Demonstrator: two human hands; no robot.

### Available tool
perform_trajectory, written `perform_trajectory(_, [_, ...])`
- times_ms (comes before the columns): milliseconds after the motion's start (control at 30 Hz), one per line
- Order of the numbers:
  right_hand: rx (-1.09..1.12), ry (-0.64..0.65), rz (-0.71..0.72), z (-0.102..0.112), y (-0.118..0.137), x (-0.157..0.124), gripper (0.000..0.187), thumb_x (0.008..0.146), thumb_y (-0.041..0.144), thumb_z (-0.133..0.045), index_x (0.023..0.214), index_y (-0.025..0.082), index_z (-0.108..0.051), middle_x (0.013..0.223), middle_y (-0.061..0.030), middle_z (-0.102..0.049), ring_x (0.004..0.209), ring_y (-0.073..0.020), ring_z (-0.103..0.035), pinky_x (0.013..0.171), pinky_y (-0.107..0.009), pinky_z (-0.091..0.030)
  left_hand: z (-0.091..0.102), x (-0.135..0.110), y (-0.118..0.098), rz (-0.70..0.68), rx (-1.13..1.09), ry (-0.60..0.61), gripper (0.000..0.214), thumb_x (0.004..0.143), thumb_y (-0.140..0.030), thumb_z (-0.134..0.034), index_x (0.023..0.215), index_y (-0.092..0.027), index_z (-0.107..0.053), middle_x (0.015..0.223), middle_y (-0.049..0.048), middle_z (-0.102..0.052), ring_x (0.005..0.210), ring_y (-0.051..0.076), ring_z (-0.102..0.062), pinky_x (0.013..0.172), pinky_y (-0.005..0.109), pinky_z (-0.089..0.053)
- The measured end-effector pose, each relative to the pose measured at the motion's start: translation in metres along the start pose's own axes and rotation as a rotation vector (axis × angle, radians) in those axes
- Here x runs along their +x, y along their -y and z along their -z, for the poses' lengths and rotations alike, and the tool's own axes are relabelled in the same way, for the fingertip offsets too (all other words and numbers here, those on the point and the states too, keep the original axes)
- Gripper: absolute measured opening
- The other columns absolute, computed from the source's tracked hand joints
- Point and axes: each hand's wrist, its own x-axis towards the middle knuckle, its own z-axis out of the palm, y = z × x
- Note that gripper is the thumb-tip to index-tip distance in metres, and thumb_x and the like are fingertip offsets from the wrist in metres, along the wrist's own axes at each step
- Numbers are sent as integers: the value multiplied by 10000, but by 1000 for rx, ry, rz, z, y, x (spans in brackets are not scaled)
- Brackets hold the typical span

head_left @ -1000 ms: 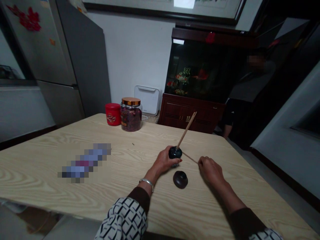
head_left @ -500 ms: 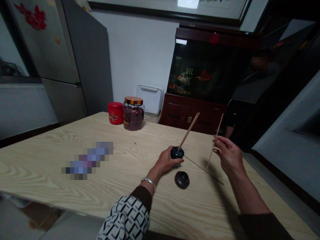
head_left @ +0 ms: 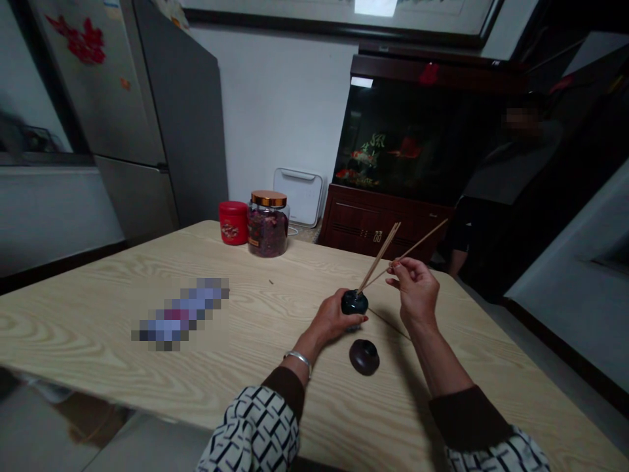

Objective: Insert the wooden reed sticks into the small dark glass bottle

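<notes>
My left hand (head_left: 334, 321) grips a small dark glazed jar (head_left: 354, 303) on the table. A bundle of thin wooden sticks (head_left: 379, 257) stands tilted out of its mouth. My right hand (head_left: 415, 288) is raised above the table, pinching a single thin wooden stick (head_left: 422, 241) between thumb and fingers. The lower end of that stick reaches toward the jar's mouth, close to the bundle. A round dark brown lid (head_left: 364, 357) rests on the tabletop just below the jar, between my forearms.
The light wood-grain table (head_left: 275, 380) holds a pixelated object (head_left: 179, 314), a red tin (head_left: 233, 223) and a glass jar of dried flowers (head_left: 268, 226). Beyond stand a fish tank (head_left: 407, 144), a fridge (head_left: 147, 118) and a standing person (head_left: 506, 177).
My right hand has risen from the tabletop and swung left, bringing its stick from upright to nearly level, toward the jar. The left hand and jar stay put.
</notes>
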Motion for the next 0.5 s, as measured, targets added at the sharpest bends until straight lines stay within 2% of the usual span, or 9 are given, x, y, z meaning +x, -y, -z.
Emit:
perform_trajectory(200, [-81,136,-96,-5,-15,-12,306,691,402,-750,866,178,-634,781,-8,-671,708,-152,-644,556,-253,-531,1,0,-2,-8,14,5,605,639,-411,-834,1155,-183,-615,987,58,-697,900,217,-638,813,304,-493])
perform_trajectory(300, [-210,248,-150,-2,-22,-18,341,677,453,-751,844,174,-650,770,-24,-678,707,-168,-636,552,-257,-500,1,-1,-3,-9,23,0,578,641,-391,-830,1137,-179,-621,978,55,-698,890,218,-636,808,310,-493])
perform_trajectory(400, [-369,362,-145,17,-28,-19,372,730,503,-691,895,169,-681,824,-54,-702,752,-195,-641,586,-279,-485,1,-1,-3,-10,17,-1,571,640,-385,-829,1129,-173,-622,981,59,-699,892,219,-638,796,308,-494])
perform_trajectory(500, [-654,465,-46,53,-31,-19,296,821,434,-588,930,180,-695,911,-72,-714,818,-208,-649,709,-318,-492,1,-1,-1,-8,12,-3,594,635,-404,-834,1139,-173,-621,985,64,-698,890,219,-640,787,307,-499])
